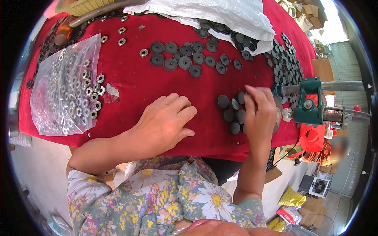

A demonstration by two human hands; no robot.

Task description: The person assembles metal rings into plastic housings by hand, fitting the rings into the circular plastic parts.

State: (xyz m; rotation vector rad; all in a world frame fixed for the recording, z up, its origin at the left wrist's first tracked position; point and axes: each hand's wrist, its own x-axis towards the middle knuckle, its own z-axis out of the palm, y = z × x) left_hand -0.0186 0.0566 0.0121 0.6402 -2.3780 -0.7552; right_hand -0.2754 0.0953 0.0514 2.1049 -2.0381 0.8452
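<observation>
My right hand (260,106) is over a loose cluster of small black round caps (228,115) on the red cloth. Its fingers are bent but apart, with the fingertips beside a black cap (240,98) at the cluster's back edge. Part of the cluster is hidden under this hand. To the left, my left hand (165,122) hovers low over the cloth, fingers loosely curled and thumb held away; nothing shows between them. Farther back lie several larger black discs (185,62) with raised rims, mostly hollow side up.
A clear plastic bag (63,90) spills metal ring bearings (94,97) at the left. A green metal press (309,101) stands at the right edge. Behind it, many black caps (289,65) are spread out. A white woven sack (212,15) covers the back of the red-clothed table (130,86).
</observation>
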